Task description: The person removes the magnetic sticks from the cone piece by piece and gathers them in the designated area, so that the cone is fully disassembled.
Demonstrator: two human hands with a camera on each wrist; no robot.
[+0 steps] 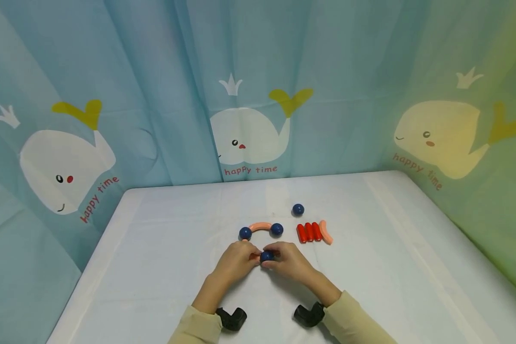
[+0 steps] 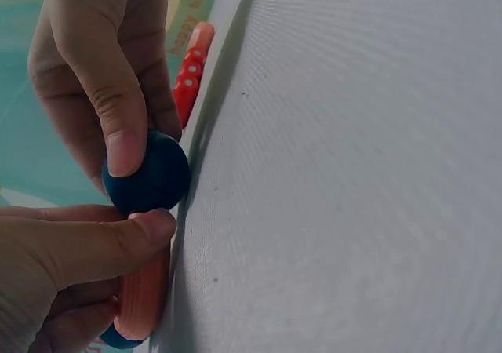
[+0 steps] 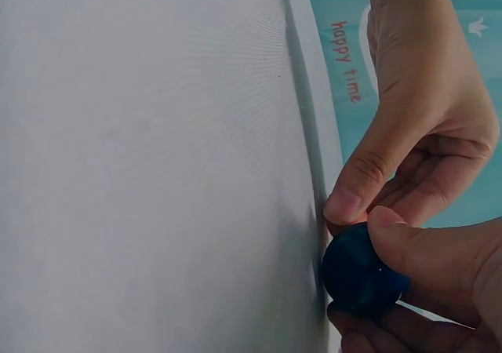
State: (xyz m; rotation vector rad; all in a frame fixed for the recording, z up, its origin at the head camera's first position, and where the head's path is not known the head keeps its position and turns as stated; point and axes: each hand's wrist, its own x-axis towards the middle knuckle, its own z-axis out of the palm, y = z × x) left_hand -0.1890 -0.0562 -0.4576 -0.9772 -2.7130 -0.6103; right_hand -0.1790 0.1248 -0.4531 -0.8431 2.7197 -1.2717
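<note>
My right hand [image 1: 290, 262] pinches a dark blue ball [image 1: 267, 256] between thumb and fingers, low over the white table. Against its left side, my left hand [image 1: 237, 260] grips a peach-coloured curved rod [image 2: 143, 294], mostly covered by the fingers in the head view. Rod end and ball meet at the left thumb tip in the left wrist view. Just beyond my hands, another peach curved rod [image 1: 260, 226] bridges two blue balls, one on the left [image 1: 245, 233] and one on the right [image 1: 277, 230].
Several red rods [image 1: 309, 232] lie side by side to the right, with a loose peach curved rod [image 1: 325, 232] beside them. Behind these sits a single blue ball [image 1: 298, 209]. A blue curtain [image 1: 172, 95] with whale prints hangs around the table [image 1: 155, 267].
</note>
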